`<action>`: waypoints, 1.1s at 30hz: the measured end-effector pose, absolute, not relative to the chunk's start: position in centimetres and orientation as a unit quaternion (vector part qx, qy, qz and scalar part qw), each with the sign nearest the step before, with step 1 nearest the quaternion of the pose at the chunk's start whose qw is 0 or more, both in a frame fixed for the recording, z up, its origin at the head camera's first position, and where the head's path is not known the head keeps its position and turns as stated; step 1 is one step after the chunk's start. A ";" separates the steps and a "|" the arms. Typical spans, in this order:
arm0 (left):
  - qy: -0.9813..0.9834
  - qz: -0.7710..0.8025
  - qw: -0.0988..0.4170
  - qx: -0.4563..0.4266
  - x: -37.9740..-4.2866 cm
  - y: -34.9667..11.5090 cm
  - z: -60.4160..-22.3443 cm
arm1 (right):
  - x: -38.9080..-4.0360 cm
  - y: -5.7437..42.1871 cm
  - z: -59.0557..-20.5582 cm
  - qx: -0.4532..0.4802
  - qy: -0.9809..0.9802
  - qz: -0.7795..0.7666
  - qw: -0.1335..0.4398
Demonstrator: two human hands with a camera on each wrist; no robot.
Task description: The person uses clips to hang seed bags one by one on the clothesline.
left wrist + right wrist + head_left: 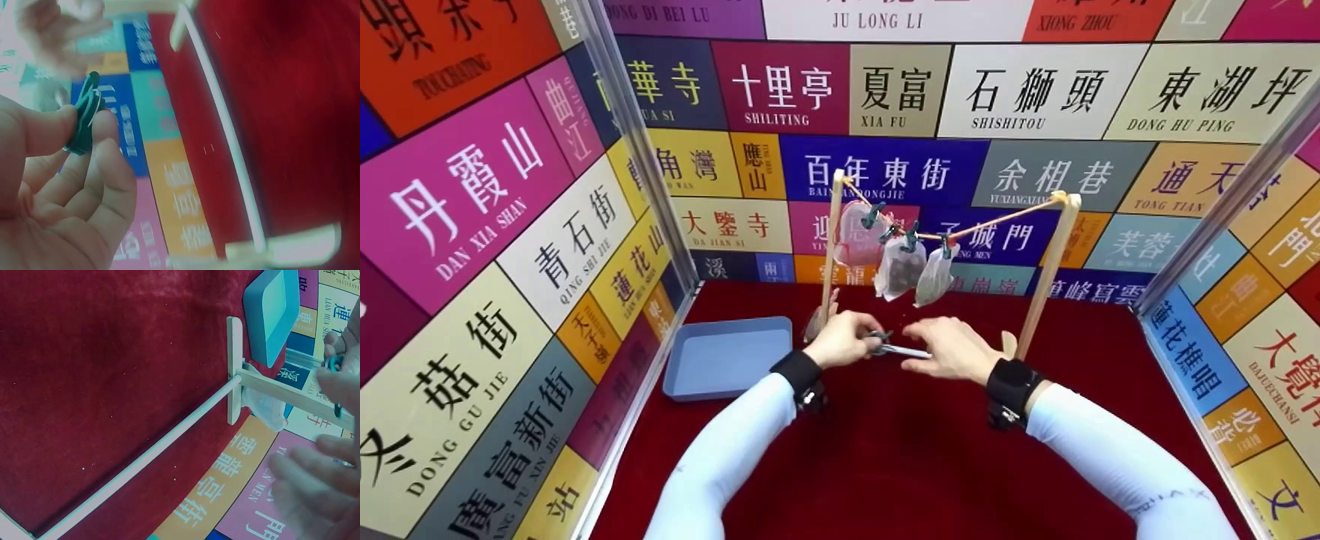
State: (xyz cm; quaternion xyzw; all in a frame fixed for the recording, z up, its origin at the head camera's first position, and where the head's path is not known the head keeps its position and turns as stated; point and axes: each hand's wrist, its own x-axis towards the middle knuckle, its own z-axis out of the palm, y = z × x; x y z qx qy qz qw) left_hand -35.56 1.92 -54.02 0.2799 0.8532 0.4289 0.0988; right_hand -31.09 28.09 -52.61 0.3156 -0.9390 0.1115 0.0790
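My left hand (844, 339) pinches a dark green clothespin (84, 121) between thumb and fingers, in front of a small wooden stand (1046, 285). Close to its right, my right hand (956, 351) is held with fingers spread loosely and slightly blurred; I see nothing gripped in it. Above both hands, a string (997, 223) sags between the stand's two posts. Several green clothespins (913, 238) on it hold small translucent bags (901, 266), some with dark contents. Another pale bag (264, 405) lies by the foot of the left post.
A blue-grey tray (727, 358) sits on the dark red cloth (885, 457) to the left. The stand's pale crossbar (146, 453) runs low between its feet. Walls printed with colourful signs (1042, 90) enclose the table at the back and sides.
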 end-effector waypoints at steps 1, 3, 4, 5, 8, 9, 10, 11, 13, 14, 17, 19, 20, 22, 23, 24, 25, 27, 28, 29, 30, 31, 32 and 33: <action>0.844 0.444 0.116 0.279 -35.4 2.3 -54.0 | -31.1 28.0 -52.6 0.322 -0.936 0.111 0.091; 0.829 0.464 0.143 0.277 -35.0 2.9 -54.0 | -31.2 28.0 -52.6 0.338 -0.928 0.108 0.110; 0.825 0.470 0.152 0.275 -34.9 3.0 -54.0 | -31.2 28.0 -52.6 0.348 -0.924 0.104 0.118; 0.822 0.473 0.159 0.276 -34.8 3.1 -54.1 | -31.3 28.1 -52.7 0.360 -0.919 0.097 0.126; 0.813 0.482 0.172 0.276 -34.6 3.3 -54.4 | -31.4 28.2 -53.0 0.397 -0.902 0.073 0.152; 0.811 0.485 0.175 0.275 -34.5 3.3 -54.5 | -31.4 28.3 -53.1 0.407 -0.897 0.063 0.161; 0.809 0.489 0.177 0.274 -34.4 3.2 -54.7 | -31.4 28.3 -53.3 0.416 -0.892 0.054 0.170; 0.807 0.491 0.179 0.274 -34.3 3.2 -54.9 | -31.4 28.4 -53.4 0.423 -0.887 0.045 0.178; 0.802 0.501 0.184 0.270 -34.2 3.2 -55.4 | -31.4 28.4 -53.7 0.431 -0.882 0.031 0.190; 0.798 0.507 0.186 0.266 -34.2 3.2 -55.6 | -31.4 28.4 -53.7 0.435 -0.879 0.026 0.192; 0.796 0.523 0.179 0.246 -34.3 3.1 -56.1 | -31.5 28.3 -53.8 0.438 -0.877 0.015 0.197; 0.802 0.531 0.160 0.221 -34.6 2.8 -56.4 | -31.8 28.4 -53.6 0.438 -0.877 0.013 0.196; 0.811 0.531 0.145 0.201 -34.8 2.6 -56.6 | -31.9 28.5 -53.6 0.439 -0.877 0.011 0.196; 0.841 0.508 0.097 0.160 -35.4 1.9 -57.2 | -32.0 29.0 -53.6 0.439 -0.877 0.011 0.193; 0.858 0.490 0.068 0.139 -35.7 1.5 -57.4 | -32.0 29.3 -53.7 0.441 -0.877 0.011 0.192; 0.872 0.474 0.041 0.112 -36.2 1.2 -57.8 | -32.0 29.6 -53.7 0.442 -0.876 0.011 0.192; 0.885 0.458 0.014 0.084 -36.7 0.8 -58.2 | -32.0 29.9 -53.8 0.444 -0.876 0.010 0.190; 0.902 0.429 -0.037 0.031 -37.7 0.0 -58.9 | -31.9 30.5 -54.0 0.446 -0.875 0.009 0.187; 0.904 0.424 -0.057 0.008 -38.3 -0.4 -59.3 | -32.0 30.8 -54.1 0.446 -0.876 0.008 0.185; 0.902 0.426 -0.064 -0.012 -39.0 -0.8 -59.7 | -32.0 30.9 -54.2 0.445 -0.877 0.007 0.183; 0.897 0.435 -0.070 -0.026 -39.7 -1.2 -60.1 | -31.9 31.1 -54.3 0.445 -0.877 0.007 0.179; 0.892 0.445 -0.076 -0.032 -40.5 -1.6 -60.7 | -31.9 31.2 -54.5 0.445 -0.878 0.005 0.175; 0.887 0.455 -0.073 -0.032 -41.5 -2.0 -61.5 | -31.9 31.2 -54.6 0.445 -0.879 0.005 0.170; 0.884 0.462 -0.073 -0.020 -42.2 -2.3 -62.0 | -31.9 31.3 -54.6 0.445 -0.880 0.004 0.165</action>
